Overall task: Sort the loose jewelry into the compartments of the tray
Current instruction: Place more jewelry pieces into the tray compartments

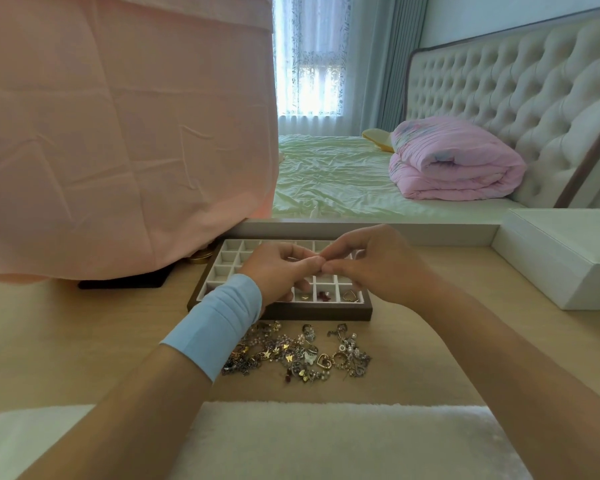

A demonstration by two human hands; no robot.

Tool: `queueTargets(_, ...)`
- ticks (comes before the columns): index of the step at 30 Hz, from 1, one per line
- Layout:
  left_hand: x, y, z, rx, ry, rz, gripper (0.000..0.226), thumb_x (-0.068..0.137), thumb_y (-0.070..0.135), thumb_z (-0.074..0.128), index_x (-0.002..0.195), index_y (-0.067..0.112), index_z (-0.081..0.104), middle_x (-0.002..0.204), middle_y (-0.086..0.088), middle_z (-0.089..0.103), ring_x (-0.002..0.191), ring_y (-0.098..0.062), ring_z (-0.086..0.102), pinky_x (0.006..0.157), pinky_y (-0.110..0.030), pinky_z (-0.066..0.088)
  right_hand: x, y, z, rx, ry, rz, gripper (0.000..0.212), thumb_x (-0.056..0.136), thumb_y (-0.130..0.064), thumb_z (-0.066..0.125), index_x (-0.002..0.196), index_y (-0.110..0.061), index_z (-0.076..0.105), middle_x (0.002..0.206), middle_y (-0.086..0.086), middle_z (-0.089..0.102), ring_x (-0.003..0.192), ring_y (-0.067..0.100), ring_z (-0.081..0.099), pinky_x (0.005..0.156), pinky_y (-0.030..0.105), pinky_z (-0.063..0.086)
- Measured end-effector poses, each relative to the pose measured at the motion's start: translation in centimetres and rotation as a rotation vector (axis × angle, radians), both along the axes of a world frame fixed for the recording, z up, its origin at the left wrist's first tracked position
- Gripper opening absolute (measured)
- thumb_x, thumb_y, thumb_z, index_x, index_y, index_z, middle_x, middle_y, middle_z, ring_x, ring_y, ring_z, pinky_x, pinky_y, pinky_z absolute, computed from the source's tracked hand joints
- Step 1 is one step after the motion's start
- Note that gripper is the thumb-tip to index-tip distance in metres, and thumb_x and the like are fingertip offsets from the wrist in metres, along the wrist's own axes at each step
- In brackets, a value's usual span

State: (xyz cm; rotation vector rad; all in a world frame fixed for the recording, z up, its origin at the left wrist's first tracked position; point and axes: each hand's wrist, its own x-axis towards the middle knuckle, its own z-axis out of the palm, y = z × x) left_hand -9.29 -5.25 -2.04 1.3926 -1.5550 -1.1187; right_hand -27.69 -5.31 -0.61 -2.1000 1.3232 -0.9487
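Observation:
A dark wooden tray [326,312] with white compartments lies on the desk. Its front row holds a small gold piece [304,297], a dark red piece [324,295] and a gold heart [350,295]. A heap of loose jewelry [297,351] lies just in front of the tray. My left hand [281,271], with a blue band on the wrist, and my right hand [374,263] meet fingertip to fingertip above the tray's middle. They pinch something tiny between them; it is too small to make out.
A pink cloth [118,133] drapes over something at the back left, with a black base [125,281] and a gold lid [200,259] under it. A white box [568,258] stands at the right. A white fluffy mat [326,441] covers the near edge.

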Motion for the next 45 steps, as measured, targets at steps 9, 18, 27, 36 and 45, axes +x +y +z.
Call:
queueTargets(9, 0.6, -0.3, -0.2, 0.157, 0.304, -0.145, 0.023, 0.086, 0.016, 0.072, 0.108, 0.016, 0.074, 0.096, 0.0, 0.074, 0.076, -0.009, 0.065, 0.063, -0.024, 0.053, 0.0, -0.3, -0.6, -0.041, -0.047, -0.064, 0.009, 0.084, -0.026, 0.081, 0.078, -0.032, 0.077, 0.078, -0.016, 0.074, 0.048, 0.01, 0.063, 0.056, 0.019, 0.051)
queueTargets(18, 1.1, -0.5, -0.5, -0.17, -0.18, -0.113, 0.01, 0.087, 0.027, 0.071, 0.095, 0.028, 0.077, 0.085, 0.013, 0.074, 0.077, -0.002, 0.065, 0.073, -0.023, 0.053, -0.1, -0.7, -0.7, -0.089, 0.396, -0.052, 0.008, 0.092, -0.042, 0.069, 0.088, -0.038, 0.075, 0.078, -0.021, 0.068, 0.065, 0.0, 0.059, 0.068, 0.03, 0.051)
queueTargets(27, 1.3, -0.7, -0.6, -0.325, -0.741, -0.185, 0.014, 0.093, 0.032, 0.06, 0.1, 0.04, 0.07, 0.098, 0.016, 0.053, 0.089, -0.008, 0.048, 0.091, -0.031, 0.046, 1.6, 0.0, -0.7, -0.163, 0.871, 0.02, 0.014, 0.098, -0.043, 0.058, 0.103, -0.04, 0.071, 0.104, -0.014, 0.055, 0.091, 0.011, 0.058, 0.071, 0.029, 0.043)
queueTargets(36, 1.5, -1.0, -0.9, -0.351, -0.808, -0.205, 0.013, 0.093, 0.034, 0.057, 0.101, 0.039, 0.067, 0.103, 0.014, 0.054, 0.092, -0.01, 0.048, 0.088, -0.029, 0.044, 1.9, -0.2, -0.2, -0.019, 0.875, 0.039, 0.015, 0.098, -0.039, 0.058, 0.101, -0.038, 0.073, 0.102, -0.015, 0.056, 0.096, 0.011, 0.056, 0.082, 0.032, 0.049)
queueTargets(45, 1.5, -0.3, -0.3, -0.319, -0.823, -0.302, 0.024, 0.087, 0.037, 0.058, 0.111, 0.039, 0.061, 0.11, 0.013, 0.051, 0.098, -0.01, 0.045, 0.091, -0.03, 0.042, 0.7, -0.1, 0.0, 0.062, 0.723, 0.044, 0.017, 0.097, -0.046, 0.058, 0.109, -0.042, 0.069, 0.102, -0.016, 0.054, 0.097, 0.009, 0.055, 0.085, 0.032, 0.049)
